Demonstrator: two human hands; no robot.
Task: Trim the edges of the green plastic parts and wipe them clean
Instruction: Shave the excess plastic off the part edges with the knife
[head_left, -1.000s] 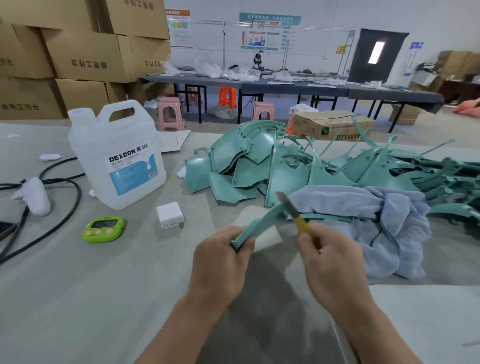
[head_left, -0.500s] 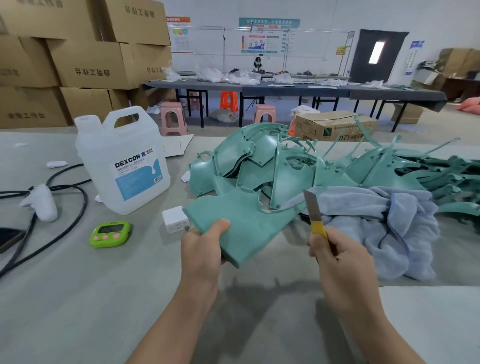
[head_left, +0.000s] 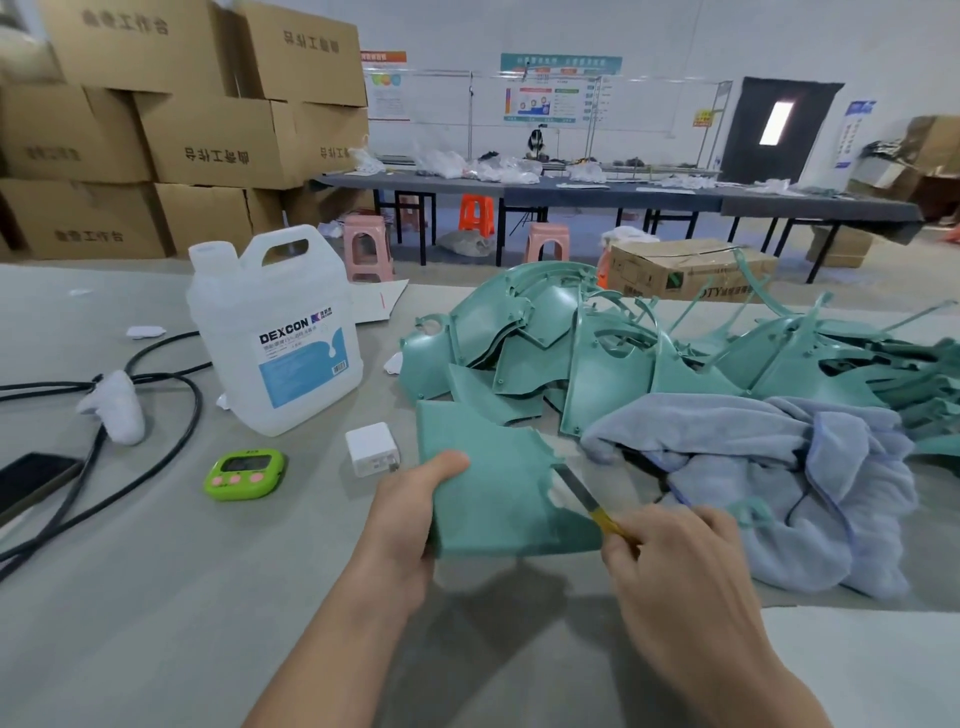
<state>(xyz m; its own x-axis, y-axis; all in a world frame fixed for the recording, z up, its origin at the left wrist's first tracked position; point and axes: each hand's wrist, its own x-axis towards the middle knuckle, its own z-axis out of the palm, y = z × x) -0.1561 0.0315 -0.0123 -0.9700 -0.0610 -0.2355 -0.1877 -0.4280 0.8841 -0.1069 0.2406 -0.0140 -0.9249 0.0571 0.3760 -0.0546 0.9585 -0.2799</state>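
Now the green panel (head_left: 488, 488) faces me, utility knife (head_left: 582, 496) meeting its notched right edge; my left hand (head_left: 410, 525) grips it steady, right hand (head_left: 675, 571) clasps the knife.

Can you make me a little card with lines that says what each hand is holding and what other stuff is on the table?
Left hand: grips a flat green part
Right hand: holds a yellow-handled knife, blade at the part's right edge
Waiting: pile of green parts, a grey-blue cloth lying partly on it
Also on table: white jug, green timer, white charger
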